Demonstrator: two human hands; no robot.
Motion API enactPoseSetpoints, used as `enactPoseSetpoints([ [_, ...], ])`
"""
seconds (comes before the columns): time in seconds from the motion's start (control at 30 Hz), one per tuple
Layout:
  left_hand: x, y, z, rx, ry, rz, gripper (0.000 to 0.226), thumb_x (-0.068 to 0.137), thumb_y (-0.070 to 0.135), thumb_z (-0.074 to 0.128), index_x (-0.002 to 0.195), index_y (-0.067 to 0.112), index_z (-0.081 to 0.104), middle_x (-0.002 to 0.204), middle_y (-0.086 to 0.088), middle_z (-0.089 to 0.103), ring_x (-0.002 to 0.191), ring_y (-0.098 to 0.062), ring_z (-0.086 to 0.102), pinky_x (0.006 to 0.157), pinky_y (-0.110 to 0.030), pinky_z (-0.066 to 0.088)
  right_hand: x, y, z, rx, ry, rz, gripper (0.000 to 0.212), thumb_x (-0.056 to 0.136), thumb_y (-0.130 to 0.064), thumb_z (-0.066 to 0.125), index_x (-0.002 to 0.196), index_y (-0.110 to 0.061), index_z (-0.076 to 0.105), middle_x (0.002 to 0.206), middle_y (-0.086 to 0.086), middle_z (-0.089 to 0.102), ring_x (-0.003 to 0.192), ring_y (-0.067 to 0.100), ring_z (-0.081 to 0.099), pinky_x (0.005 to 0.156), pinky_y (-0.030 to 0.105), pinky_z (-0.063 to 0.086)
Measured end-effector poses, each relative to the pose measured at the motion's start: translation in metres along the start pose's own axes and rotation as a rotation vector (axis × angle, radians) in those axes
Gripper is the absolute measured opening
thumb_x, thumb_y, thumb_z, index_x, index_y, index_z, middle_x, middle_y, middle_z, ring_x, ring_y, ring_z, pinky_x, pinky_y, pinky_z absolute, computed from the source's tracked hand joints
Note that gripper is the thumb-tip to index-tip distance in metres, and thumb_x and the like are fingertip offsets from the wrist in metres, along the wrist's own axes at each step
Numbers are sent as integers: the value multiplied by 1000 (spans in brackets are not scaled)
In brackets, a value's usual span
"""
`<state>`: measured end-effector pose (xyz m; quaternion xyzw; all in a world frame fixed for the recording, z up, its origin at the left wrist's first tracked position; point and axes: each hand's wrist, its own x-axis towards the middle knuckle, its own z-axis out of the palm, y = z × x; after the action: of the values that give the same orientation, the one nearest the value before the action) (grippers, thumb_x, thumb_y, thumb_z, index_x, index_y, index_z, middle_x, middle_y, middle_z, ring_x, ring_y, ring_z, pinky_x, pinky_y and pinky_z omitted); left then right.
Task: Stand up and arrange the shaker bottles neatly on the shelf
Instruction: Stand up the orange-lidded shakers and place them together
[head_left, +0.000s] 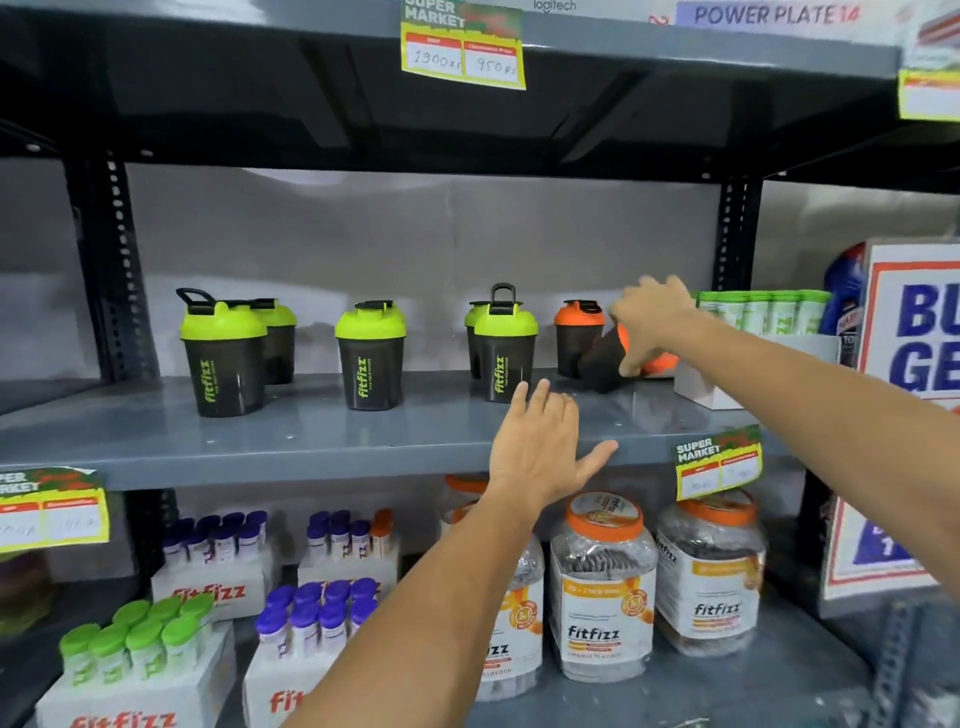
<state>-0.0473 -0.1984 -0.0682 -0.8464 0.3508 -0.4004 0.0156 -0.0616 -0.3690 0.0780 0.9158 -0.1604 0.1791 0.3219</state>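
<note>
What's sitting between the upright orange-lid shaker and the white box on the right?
In the head view, a tipped-over orange-lid shaker lies there, with the right hand gripping it. Upright orange-lid shaker; white box.

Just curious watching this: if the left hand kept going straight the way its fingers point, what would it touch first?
Probably the green-lidded shaker bottle right above the left hand's fingertips, though depth is unclear.

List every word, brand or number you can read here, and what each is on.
"fitfizz": green-lidded shaker bottles, orange-lidded jars, white tube boxes.
"SUPER MARKET", "1900", "950": top price tag.
"SUPER MARKET": middle-shelf price tag; its prices are too blurred.
"POWER PLATE 14": top-right sign.
"logitech": top edge.
"BU", "GE": cut-off poster.
Jars' small print: unreadable.
</note>
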Motion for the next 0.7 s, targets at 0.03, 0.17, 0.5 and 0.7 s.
enactPoseSetpoints([
  [0.03,0,0,1,-1,3,-1,82,92,65,20,135,1,46,137,-17,54,138,-32,34,116,-49,19,4,1,-3,-58,41,-55,70,54,-55,75,114,-23,59,116,3,60,114,25,49,87,41,40],
  [0.17,-2,0,3,-20,35,-14,82,91,66,23,130,0,52,131,-16,59,136,-31,39,114,-48,23,19,0,-5,-286,84,-260,79,65,-45,77,136,-28,45,134,2,52,127,26,43,108,53,31],
  [0.5,-1,1,5,9,6,-31,89,89,68,11,135,1,48,137,-16,55,138,-30,35,115,-48,20,32,-6,27,-388,182,-550,68,83,-10,67,143,-19,36,153,8,34,144,29,28,117,44,25],
  [0.7,0,1,6,21,0,-27,88,90,68,13,135,1,47,138,-16,54,138,-30,35,115,-48,20,31,-3,34,-359,203,-593,81,73,-26,74,144,-24,33,156,12,28,144,31,25,117,47,19],
])
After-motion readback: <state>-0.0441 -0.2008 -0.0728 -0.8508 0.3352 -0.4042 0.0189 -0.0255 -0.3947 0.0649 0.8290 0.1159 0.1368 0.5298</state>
